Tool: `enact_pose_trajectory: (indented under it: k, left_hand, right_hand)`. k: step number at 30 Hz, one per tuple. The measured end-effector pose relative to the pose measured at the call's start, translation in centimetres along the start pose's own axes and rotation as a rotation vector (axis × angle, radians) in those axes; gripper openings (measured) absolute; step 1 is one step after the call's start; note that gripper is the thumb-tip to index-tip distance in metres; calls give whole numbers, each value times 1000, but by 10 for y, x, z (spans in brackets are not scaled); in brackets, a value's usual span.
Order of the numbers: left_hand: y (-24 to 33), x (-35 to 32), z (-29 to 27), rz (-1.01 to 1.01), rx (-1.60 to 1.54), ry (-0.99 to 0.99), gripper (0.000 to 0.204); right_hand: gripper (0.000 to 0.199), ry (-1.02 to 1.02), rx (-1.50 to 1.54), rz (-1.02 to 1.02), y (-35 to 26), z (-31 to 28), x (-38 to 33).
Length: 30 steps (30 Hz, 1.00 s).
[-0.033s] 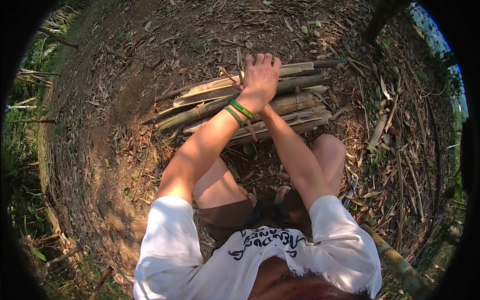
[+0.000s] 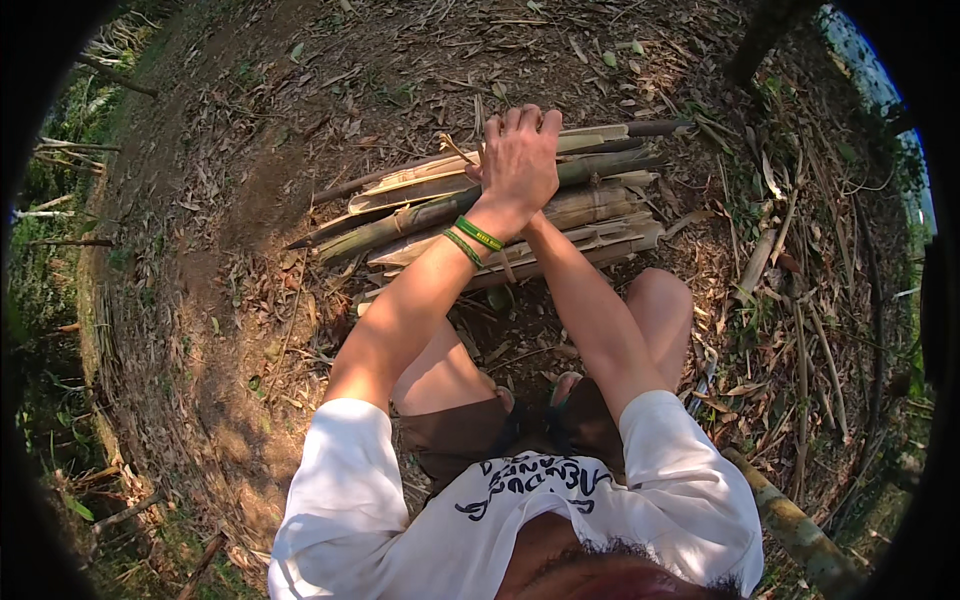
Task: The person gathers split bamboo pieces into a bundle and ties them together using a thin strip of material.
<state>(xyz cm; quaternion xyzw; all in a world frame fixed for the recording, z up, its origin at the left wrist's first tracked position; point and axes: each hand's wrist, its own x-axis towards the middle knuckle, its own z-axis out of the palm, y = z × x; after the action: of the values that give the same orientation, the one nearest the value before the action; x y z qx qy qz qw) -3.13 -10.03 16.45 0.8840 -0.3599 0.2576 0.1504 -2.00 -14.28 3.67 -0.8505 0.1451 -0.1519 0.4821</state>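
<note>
A bundle of split bamboo and sticks point(image 2: 425, 215) lies crosswise on the ground before me, with a thin tie strip point(image 2: 508, 266) around its near side. My left hand point(image 2: 520, 165) is on top of the bundle, its fingers closed and curled over the far side. What those fingers grip is hidden. My right forearm crosses under the left wrist, and most of my right hand point(image 2: 473, 173) is covered by the left; only a bit of it shows. Beside it, a short bent end of strip point(image 2: 455, 150) sticks up to the left.
Dry leaves and bare soil point(image 2: 230, 250) surround the bundle. Loose sticks and bamboo pieces point(image 2: 757, 262) lie to the right, and a thick pole point(image 2: 800, 525) slants at the lower right. My bent knees flank the near side. Green undergrowth point(image 2: 45, 300) borders the left.
My left forearm and elbow have shifted slightly right, and the left hand has turned a little. A pale stick end beside that forearm now shows. The bundle stays in place.
</note>
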Motion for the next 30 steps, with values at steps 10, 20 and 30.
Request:
enact_pose_trajectory:
  k: [10, 20, 30]
  left_hand:
    - [-55, -99, 65, -632, -524, 284, 42]
    - [-50, -97, 96, -666, -538, 316, 35]
    - [-56, -96, 86, -553, -450, 241, 18]
  right_hand:
    - [34, -174, -346, 330, -49, -8, 44]
    - [54, -13, -297, 454, -31, -3, 44]
    - [48, -253, -94, 362, -19, -17, 50]
